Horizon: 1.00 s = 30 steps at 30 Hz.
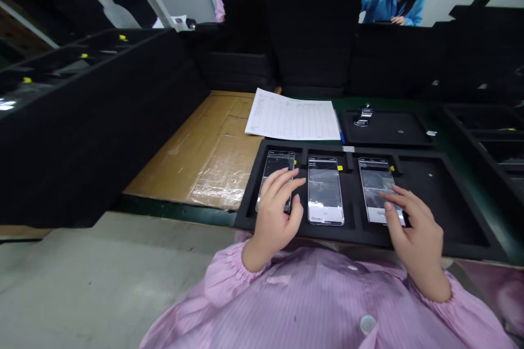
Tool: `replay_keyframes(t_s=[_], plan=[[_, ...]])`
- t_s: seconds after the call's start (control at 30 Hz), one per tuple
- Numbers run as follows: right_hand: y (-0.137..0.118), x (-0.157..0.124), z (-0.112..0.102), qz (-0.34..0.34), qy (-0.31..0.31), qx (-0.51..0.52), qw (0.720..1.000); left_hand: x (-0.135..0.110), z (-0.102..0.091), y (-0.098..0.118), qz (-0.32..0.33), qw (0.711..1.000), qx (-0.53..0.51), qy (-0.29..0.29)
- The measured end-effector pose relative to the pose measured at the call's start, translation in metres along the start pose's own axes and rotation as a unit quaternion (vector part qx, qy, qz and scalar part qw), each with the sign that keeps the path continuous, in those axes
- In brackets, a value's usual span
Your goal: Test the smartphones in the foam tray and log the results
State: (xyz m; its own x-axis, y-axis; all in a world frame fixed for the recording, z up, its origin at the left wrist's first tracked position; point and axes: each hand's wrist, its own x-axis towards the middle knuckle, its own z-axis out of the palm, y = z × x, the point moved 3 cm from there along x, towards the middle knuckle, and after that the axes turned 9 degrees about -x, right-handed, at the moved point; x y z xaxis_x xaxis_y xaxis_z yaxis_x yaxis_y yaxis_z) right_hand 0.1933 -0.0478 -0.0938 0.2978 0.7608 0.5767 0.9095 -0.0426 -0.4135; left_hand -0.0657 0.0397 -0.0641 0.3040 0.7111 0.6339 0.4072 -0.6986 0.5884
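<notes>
Black foam tray (359, 237) along the near edge of the table (176, 211); left phone (282, 159) in leftmost slot, partly covered by left hand (275, 212), fingers loosely spread, gripping nothing; middle phone (325, 191) uncovered, open room between hands; right phone (373, 179) has right hand (420, 232) at its lower right edge, fingers half-curled, apart, gripping nothing, contact unclear; paper sheets (295, 117) beyond tray's far edge.

The phones (325, 191) have smooth, glossy, glass-like faces, while their tray (442, 196) looks matt and foam-like. The cardboard (184, 147) is dull – except where clear plastic tape (221, 182) adds a wrinkled shine. The printed sheet (295, 117) is matt paper; a small fitting (363, 116) gleams like polished metal. The smock (311, 294) is soft, creased cloth – matt, with a smooth plastic-looking button (367, 325).
</notes>
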Motion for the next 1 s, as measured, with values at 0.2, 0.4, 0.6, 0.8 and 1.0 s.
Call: replay_keyframes(t_s=[0.2, 0.4, 0.6, 0.8, 1.0], plan=[[-0.003, 0.001, 0.0, -0.03, 0.013, -0.005, 0.999, -0.002, 0.005, -0.011, -0.035, 0.998, 0.023, -0.056], [-0.005, 0.002, 0.0, -0.053, 0.024, -0.001, 0.998, -0.003, 0.003, -0.011, -0.039, 0.998, 0.03, -0.038], [-0.004, 0.002, -0.001, -0.047, 0.022, 0.003, 0.999, -0.003, 0.003, -0.011, -0.032, 0.998, 0.036, -0.039], [-0.003, 0.004, 0.008, -0.031, -0.018, -0.053, 0.998, -0.002, 0.011, -0.003, 0.043, 0.984, 0.06, -0.16], [-0.003, 0.003, 0.007, -0.031, -0.007, -0.045, 0.998, -0.002, 0.018, 0.002, 0.063, 0.968, 0.078, -0.23]])
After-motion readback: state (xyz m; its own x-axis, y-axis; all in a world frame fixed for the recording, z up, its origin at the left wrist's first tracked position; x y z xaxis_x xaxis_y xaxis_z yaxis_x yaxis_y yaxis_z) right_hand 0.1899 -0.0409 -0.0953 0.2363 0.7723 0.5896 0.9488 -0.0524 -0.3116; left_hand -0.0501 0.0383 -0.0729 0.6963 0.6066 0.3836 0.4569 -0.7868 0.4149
